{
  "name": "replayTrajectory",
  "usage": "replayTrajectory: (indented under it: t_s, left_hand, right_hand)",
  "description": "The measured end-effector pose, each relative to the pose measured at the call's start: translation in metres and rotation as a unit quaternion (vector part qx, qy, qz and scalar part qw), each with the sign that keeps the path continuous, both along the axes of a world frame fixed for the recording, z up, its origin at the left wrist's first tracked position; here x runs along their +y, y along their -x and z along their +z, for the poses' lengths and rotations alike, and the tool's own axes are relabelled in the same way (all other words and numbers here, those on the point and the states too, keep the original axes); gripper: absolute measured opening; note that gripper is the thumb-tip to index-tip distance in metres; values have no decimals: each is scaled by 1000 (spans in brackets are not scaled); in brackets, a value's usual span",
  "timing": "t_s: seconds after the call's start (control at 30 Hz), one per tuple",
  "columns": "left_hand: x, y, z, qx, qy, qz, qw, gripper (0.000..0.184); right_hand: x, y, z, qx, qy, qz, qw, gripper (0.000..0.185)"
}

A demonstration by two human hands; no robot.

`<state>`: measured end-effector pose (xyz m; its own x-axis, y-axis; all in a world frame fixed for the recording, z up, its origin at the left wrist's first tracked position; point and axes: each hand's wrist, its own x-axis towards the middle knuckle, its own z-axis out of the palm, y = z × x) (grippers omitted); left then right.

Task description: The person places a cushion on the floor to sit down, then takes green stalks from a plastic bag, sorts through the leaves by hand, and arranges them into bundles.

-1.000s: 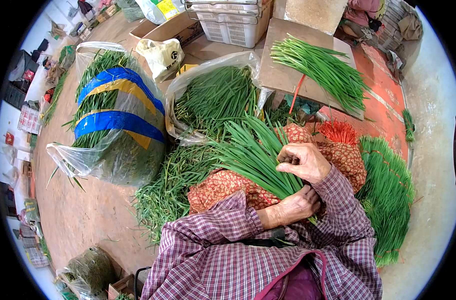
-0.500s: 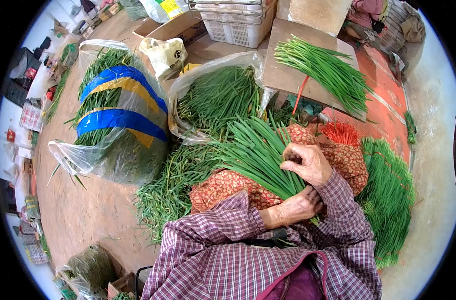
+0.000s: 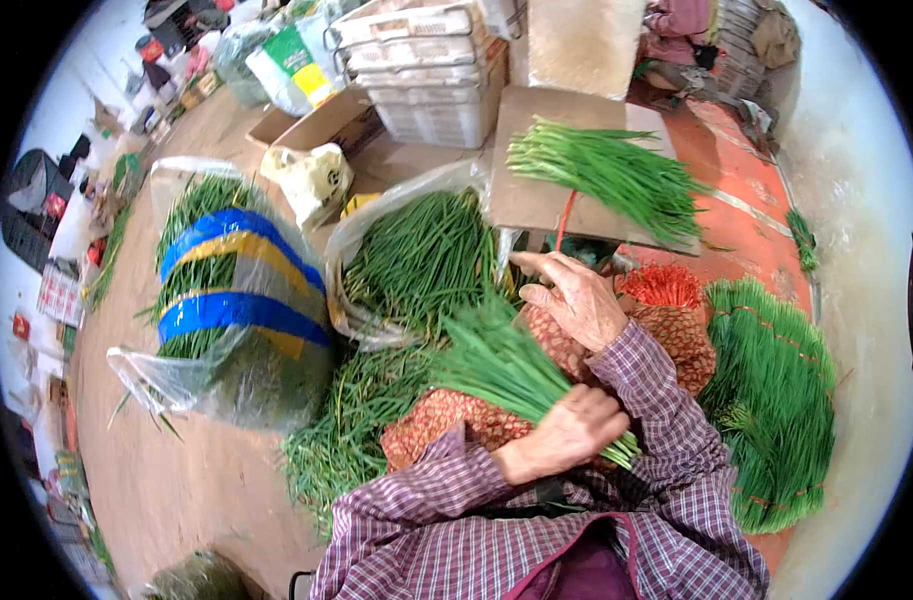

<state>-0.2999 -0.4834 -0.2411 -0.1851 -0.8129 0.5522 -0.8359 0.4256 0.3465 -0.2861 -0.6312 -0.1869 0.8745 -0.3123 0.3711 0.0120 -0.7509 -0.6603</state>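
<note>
My left hand [image 3: 574,432] is wrapped round the lower stalks of a bunch of garlic chives [image 3: 501,362], whose cut ends stick out past the fist. The bunch slants up to the left over a red patterned cloth [image 3: 441,425] on my lap and looks blurred. Above it, my right hand [image 3: 576,302] is off the bunch, index finger stretched out and thumb apart, with nothing visible in it. Just beyond its fingertips is the edge of an open plastic bag of chives [image 3: 426,250]. A bundle of red ties [image 3: 662,286] lies right of that hand.
A board [image 3: 536,195] ahead carries a pile of chives [image 3: 611,175], with a red strip [image 3: 566,220] at its near edge. Tied chives [image 3: 766,400] stand at right. At left are a taped bag of chives [image 3: 238,310] and loose leaves [image 3: 361,400]. White crates [image 3: 421,100] stand behind.
My right hand has let go of the chive bunch and moved up and left, its fingers opening. My left hand still grips the stalks; the bunch has dipped slightly. The view has shifted.
</note>
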Motion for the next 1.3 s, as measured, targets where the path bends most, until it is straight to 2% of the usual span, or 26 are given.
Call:
replayTrajectory:
  t_s: [0.03, 0.07, 0.1, 0.17, 0.2, 0.23, 0.3, 0.37, 0.4, 0.43, 0.5, 0.57, 0.6, 0.63, 0.7, 0.73, 0.77, 0.83, 0.93, 1.07, 1.23, 1.27, 1.3]
  left_hand:
    - [2, -14, 12, 46, 21, 19, 999, 26]
    - [4, -30, 24, 129, 39, 46, 990, 27]
    - [6, -46, 47, 212, 54, 72, 973, 27]
    - [15, -69, 83, 331, 21, 194, 923, 20]
    - [14, -76, 97, 387, 57, 205, 897, 15]
    - [13, -81, 108, 442, 92, 214, 866, 10]
    - [10, -87, 123, 511, 154, 184, 826, 12]
    - [5, -81, 143, 586, 190, 82, 784, 14]
    - [2, -83, 147, 609, 203, 41, 766, 14]
    - [0, -85, 151, 630, 217, 1, 745, 15]
    - [-2, -82, 161, 682, 206, -32, 701, 15]
    - [-10, -80, 164, 708, 203, -51, 675, 16]
    - [-17, -83, 165, 710, 199, -69, 672, 16]
    - [-23, -85, 169, 728, 207, -92, 648, 15]
    - [-35, -102, 179, 715, 205, -109, 660, 16]
    - [-40, -112, 186, 743, 195, -104, 632, 16]
    - [-47, -125, 187, 742, 200, -102, 632, 16]
    - [-64, -159, 172, 694, 229, -77, 678, 13]
    - [-78, -199, 126, 704, 219, -24, 675, 10]
    - [-69, -237, 34, 746, 177, 43, 641, 9]
    - [-25, -274, -60, 767, 158, 230, 578, 11]
    - [-16, -281, -75, 759, 150, 258, 578, 10]
    - [-9, -286, -88, 748, 142, 281, 584, 9]
  right_hand:
    - [-5, 1, 3, -36, -45, 3, 998, 50]
    - [-11, 6, 5, 6, -154, 34, 987, 66]
    - [-16, 6, -2, -34, -264, 89, 960, 78]
    - [-4, 6, 3, -106, -318, 205, 920, 87]
    - [3, 8, 5, -64, -313, 242, 916, 97]
    - [20, 1, 13, -112, -301, 259, 911, 105]
    - [43, 1, 28, -101, -174, 226, 953, 123]
    - [49, 0, 52, -122, -80, 192, 971, 124]
    - [47, -3, 55, -172, -52, 176, 968, 116]
    - [43, 1, 58, -176, -49, 176, 967, 116]
    - [36, 10, 68, -100, -88, 161, 978, 109]
    - [26, 17, 70, -121, -64, 147, 980, 103]
    - [18, 22, 73, -125, 32, 100, 987, 100]
    - [7, 26, 78, -128, 128, 51, 982, 97]
    - [-26, 38, 89, -132, 238, 28, 962, 89]
    - [-47, 43, 95, -109, 257, 4, 960, 86]
    - [-68, 46, 100, -84, 276, -20, 957, 82]
    - [-112, 49, 103, -85, 328, -93, 936, 77]
    - [-167, 35, 92, -43, 321, -124, 938, 76]
    - [-223, -17, 58, 17, 307, -123, 943, 76]
    - [-261, -80, 16, 132, 289, -99, 943, 75]
    - [-260, -92, 14, 181, 231, -99, 951, 74]
    - [-259, -105, 0, 185, 224, -83, 953, 74]
